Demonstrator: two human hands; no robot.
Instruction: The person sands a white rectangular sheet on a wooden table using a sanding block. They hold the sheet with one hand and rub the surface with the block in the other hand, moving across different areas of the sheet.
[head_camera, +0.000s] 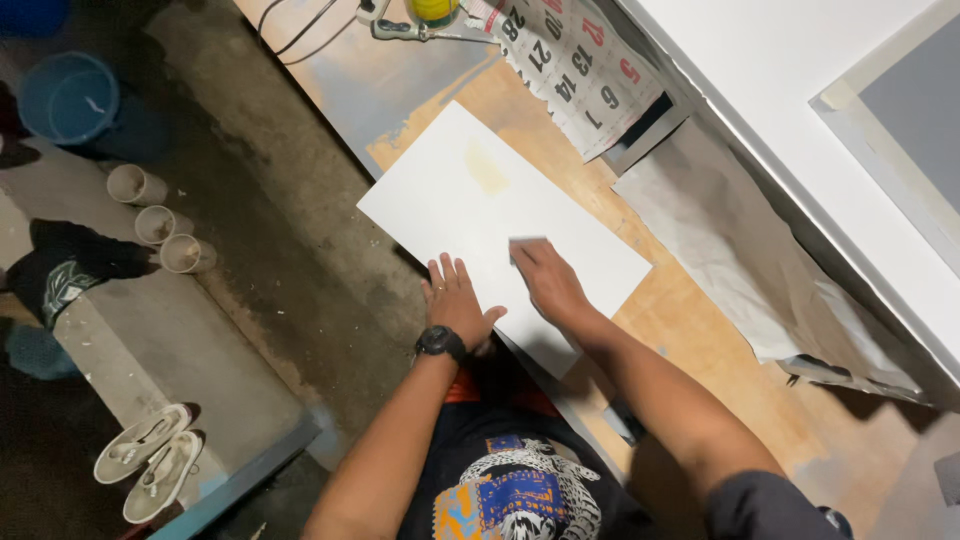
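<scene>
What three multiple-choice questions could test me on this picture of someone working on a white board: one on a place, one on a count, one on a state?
1. Where do the pale shoes lie?
A. On the workbench
B. On the floor, lower left
C. Inside the blue bucket

2. How many pale cups stand in a row on the floor?
A. Three
B. One
C. Five

3. How is the left hand?
A. Clenched around a cup
B. Raised in the air
C. Spread flat on the white board

Answers: 1 B, the pair sits on the floor beside the step. 2 A, three show in a line. 3 C, its fingers lie open on the board, while the right hand presses a small block.
</scene>
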